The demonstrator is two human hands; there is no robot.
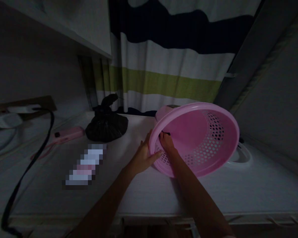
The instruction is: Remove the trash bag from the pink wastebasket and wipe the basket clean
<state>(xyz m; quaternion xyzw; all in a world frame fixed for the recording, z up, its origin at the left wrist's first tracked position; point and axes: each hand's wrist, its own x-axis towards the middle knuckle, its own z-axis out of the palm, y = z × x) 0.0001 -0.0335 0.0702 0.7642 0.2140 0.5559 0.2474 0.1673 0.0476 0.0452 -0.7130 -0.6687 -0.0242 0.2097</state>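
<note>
A pink basket [188, 132] with round holes in its wall lies tilted on its side on the white desk [144, 195], its mouth facing me. My left hand [142, 157] grips the basket's left rim, thumb on the inside and fingers behind the outer wall. Inside the basket, my right hand [167, 142] reaches to the left part of the wall, its fingers bent against a small dark thing [166, 133]. What that dark thing is cannot be made out.
Left of the basket sits a tied black plastic bag [107, 125]. Nearer me lies a blurred-out phone-like object [85, 167]; a pink device [69, 133] is further left. A black cable [27, 168] crosses the left side. A white ring-shaped object [240, 157] is behind the basket's right side.
</note>
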